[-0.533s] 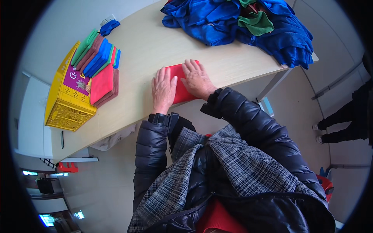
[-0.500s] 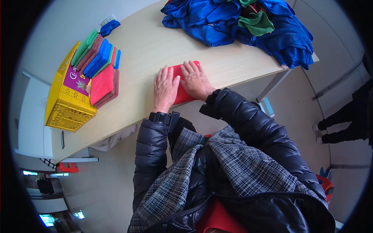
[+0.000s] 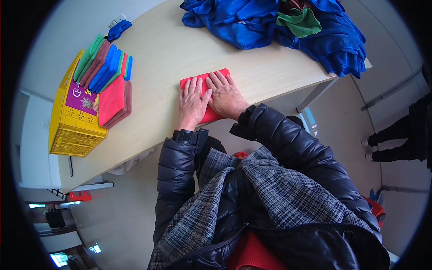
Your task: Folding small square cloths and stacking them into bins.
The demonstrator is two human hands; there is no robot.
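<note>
Pressing down on the pale wooden table (image 3: 180,49), we have both palms spread flat over a folded red cloth (image 3: 204,80) that lies near the table's front edge, just ahead of our dark padded jacket sleeves. Largest on the table is the heap of blue garments (image 3: 270,22) at the far right, with a green cloth (image 3: 302,21) tucked into its top, well apart from where we work. At the left sits a yellow plastic crate (image 3: 69,130) carrying a row of folded cloths (image 3: 108,76) in green, brown, blue and red. Our left hand (image 3: 192,102) and right hand (image 3: 226,95) lie side by side, fingers extended and open, gripping nothing, only resting on the red cloth. We judge that the cloth, lying so close to the edge, could slide off toward us if our palms drag it, and that uneven pressure could skew the fold. Beyond the table, the floor is light and plain; a person's dark legs (image 3: 396,139) stand at the right.
</note>
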